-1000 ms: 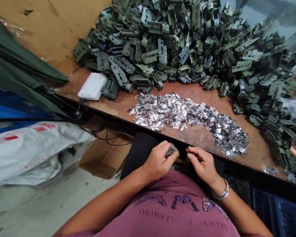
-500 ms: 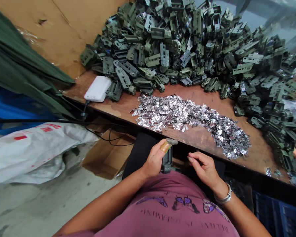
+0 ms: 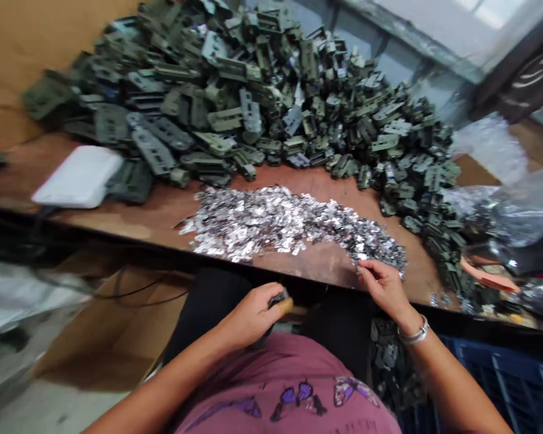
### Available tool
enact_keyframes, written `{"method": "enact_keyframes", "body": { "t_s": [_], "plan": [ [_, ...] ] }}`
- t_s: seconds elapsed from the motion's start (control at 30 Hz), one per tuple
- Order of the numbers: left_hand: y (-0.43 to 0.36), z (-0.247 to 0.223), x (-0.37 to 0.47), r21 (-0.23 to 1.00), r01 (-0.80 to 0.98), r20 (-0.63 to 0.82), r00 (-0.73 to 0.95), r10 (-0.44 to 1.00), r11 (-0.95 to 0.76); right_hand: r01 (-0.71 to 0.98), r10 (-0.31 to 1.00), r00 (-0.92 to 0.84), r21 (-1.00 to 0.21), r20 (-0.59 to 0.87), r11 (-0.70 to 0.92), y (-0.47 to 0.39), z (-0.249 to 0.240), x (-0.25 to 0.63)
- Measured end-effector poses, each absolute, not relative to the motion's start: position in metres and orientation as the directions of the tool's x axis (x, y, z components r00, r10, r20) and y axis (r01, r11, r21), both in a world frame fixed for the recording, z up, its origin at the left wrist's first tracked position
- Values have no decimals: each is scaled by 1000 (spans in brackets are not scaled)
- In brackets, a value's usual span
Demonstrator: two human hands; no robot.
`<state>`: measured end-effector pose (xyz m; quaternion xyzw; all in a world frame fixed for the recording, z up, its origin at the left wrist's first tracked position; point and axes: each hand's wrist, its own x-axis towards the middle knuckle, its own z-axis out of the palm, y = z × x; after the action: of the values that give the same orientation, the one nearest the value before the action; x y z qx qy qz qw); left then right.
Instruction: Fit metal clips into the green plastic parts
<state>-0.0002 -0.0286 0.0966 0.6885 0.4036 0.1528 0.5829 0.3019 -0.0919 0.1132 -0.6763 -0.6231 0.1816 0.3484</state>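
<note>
My left hand (image 3: 257, 310) is closed around a dark grey-green housing (image 3: 278, 298) in front of my lap; most of that part is hidden by the fingers. Something yellowish covers the left thumb. At the near edge of the pile of small shiny metal clips (image 3: 271, 220), my right hand (image 3: 382, 286) has thumb and forefinger pinched together. Whatever sits between those fingertips is too small to make out. Behind the clips rises a large heap of grey-green housings (image 3: 251, 111), like the held one in colour.
A white box-shaped device (image 3: 79, 178) with a cable lies on the brown table (image 3: 330, 262) at the left. Clear plastic bags (image 3: 534, 199) stand at the right. Below the table are an open cardboard box (image 3: 113, 331) and a blue crate (image 3: 516, 380).
My right hand has moved from beside the left hand out to the clip pile. The left hand has turned over the housing and now hides more of it. My view has swung right.
</note>
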Motion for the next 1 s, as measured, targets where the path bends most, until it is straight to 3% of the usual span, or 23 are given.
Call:
{"method": "enact_keyframes", "body": {
  "t_s": [0.1,0.2,0.3,0.37,0.47,0.67,0.73,0.8,0.87,0.93,1.0],
  "plan": [
    [-21,61,1,911,410,-341,700,628,38,824,920,301,-554,252,-119,-64,130,358],
    [-13,22,8,881,473,-334,653,680,-22,887,866,428,-303,260,-347,-30,145,407],
    [-9,-2,21,796,603,-366,535,761,-42,854,847,518,-16,119,-520,5,148,433],
    [-9,-8,31,713,700,-423,488,763,-52,826,827,561,55,22,-561,27,142,438],
    [-14,-5,41,679,726,-423,508,750,-109,806,807,590,70,-15,-588,50,128,437],
    [-28,34,43,862,496,-365,748,555,-102,802,805,592,81,24,-592,63,119,433],
    [-28,56,43,885,436,-292,792,537,-161,822,826,562,74,46,-564,59,126,427],
    [-25,79,45,887,355,-128,803,583,-294,862,860,499,35,110,-505,48,137,409],
    [-19,100,49,810,318,128,724,678,-492,919,901,394,-73,180,-387,30,150,378],
    [-12,115,56,650,402,359,585,727,-645,946,952,241,-264,186,-188,6,164,338],
    [-5,123,63,516,498,454,531,716,-697,881,989,76,-472,125,-8,-18,173,298]
  ]
}}
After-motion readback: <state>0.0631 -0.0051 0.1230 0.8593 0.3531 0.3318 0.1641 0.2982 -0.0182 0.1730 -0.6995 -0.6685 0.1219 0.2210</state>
